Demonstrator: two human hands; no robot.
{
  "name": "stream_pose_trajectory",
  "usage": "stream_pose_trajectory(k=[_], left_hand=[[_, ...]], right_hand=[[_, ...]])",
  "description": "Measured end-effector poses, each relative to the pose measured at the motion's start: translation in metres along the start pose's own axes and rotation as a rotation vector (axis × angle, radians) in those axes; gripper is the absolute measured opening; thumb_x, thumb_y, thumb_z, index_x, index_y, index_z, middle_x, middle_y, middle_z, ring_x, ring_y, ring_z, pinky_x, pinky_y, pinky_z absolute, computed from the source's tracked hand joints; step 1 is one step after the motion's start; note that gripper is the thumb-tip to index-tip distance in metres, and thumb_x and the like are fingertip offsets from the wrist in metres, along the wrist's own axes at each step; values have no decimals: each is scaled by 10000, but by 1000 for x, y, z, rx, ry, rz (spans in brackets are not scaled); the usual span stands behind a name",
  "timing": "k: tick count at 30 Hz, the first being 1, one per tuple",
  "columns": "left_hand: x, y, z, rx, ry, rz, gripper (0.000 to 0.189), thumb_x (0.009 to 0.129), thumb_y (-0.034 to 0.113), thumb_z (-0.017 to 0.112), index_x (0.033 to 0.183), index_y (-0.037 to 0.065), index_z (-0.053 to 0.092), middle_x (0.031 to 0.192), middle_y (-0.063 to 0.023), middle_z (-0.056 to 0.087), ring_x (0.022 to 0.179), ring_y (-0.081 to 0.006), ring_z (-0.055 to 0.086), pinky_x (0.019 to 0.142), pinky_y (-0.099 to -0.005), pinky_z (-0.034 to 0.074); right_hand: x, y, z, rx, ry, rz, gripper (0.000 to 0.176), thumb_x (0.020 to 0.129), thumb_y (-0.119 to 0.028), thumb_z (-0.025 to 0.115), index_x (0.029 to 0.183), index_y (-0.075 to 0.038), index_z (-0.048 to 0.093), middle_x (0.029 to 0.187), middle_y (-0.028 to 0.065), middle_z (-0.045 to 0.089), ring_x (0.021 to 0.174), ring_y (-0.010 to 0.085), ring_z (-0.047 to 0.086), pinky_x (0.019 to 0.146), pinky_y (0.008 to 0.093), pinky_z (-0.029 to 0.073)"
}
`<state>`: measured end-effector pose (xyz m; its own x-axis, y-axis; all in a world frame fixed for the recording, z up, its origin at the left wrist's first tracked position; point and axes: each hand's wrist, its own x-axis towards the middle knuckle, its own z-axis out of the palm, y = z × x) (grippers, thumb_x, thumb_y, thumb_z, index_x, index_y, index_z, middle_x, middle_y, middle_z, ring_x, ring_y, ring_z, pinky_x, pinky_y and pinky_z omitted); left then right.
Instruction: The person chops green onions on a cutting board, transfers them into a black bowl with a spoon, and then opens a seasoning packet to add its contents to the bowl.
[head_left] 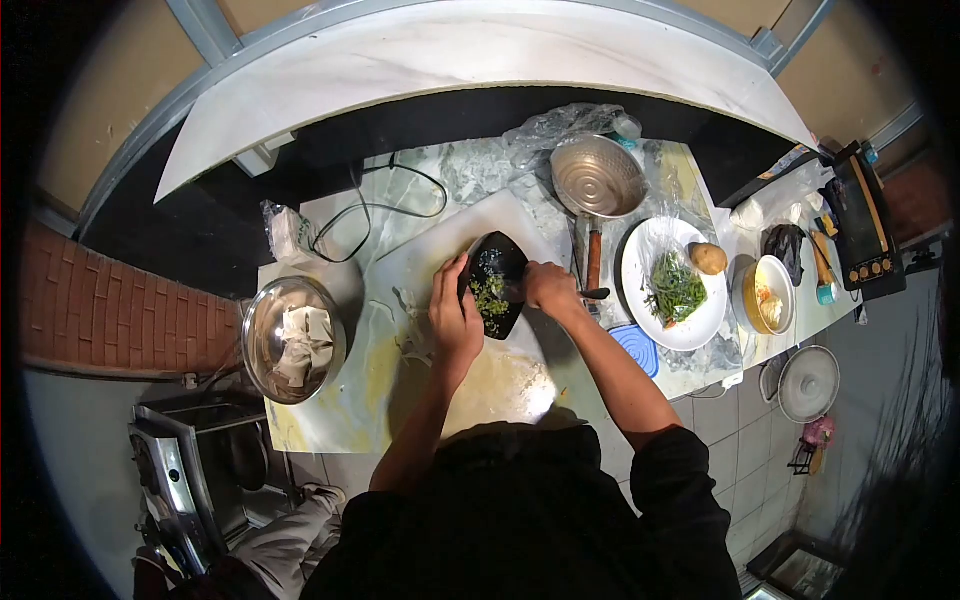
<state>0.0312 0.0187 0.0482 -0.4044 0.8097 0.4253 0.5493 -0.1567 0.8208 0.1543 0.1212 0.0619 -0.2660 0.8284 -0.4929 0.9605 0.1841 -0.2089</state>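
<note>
A black angular bowl [507, 252] with chopped greens [489, 300] in it is tilted over the white cutting board [420, 245]. My left hand [455, 315] grips the bowl's left side, fingers along the rim. In my right hand [550, 288] is a knife [597, 294]; its black handle sticks out to the right, and the blade, mostly hidden, points into the bowl at the greens. Pale scraps [408, 305] lie on the board left of the bowl.
A white plate [640, 252] of greens, a potato [709, 259], a dented metal pan [598, 175] and a blue trivet [636, 349] sit to the right. Farther right stands a yellow-and-white bowl [750, 312]. At left, a steel bowl [252, 345] holds pale blocks. A cable [368, 205] lies behind.
</note>
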Motion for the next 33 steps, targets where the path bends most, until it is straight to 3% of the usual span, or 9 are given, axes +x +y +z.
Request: stream_pose_trajectory(k=[13,20,27,33], left_hand=[[-6,-4,-1,-16,-10,-30,459,778,-76,398,1225,-7,480,1177,-222,518,1104,-381,512,947,-397,403],[-6,-4,1,-13,7,-53,451,781,-85,388,1221,-29,471,1144,-225,528,1082,-376,524,940,-395,407],[-6,-9,0,-31,12,-18,451,778,-89,379,1216,-33,472,1133,-224,531,1071,-375,527,935,-393,409],[-5,-11,0,-3,14,30,448,781,-87,378,1216,-34,473,1137,-225,533,1075,-377,525,935,-391,407]], right_hand=[[1,9,1,-64,89,-23,261,778,-140,611,1023,-55,644,1084,177,627,1018,345,608,835,404,514],[-6,4,25,-36,22,-31,237,806,-127,560,1014,-47,641,1059,188,632,1004,355,611,818,416,516],[-1,5,10,40,-26,-14,241,806,-149,571,1012,-50,645,1043,188,640,1003,342,614,828,421,511],[8,-2,22,24,-64,45,300,797,-278,642,1014,-70,659,1048,177,644,994,335,620,825,409,515]])
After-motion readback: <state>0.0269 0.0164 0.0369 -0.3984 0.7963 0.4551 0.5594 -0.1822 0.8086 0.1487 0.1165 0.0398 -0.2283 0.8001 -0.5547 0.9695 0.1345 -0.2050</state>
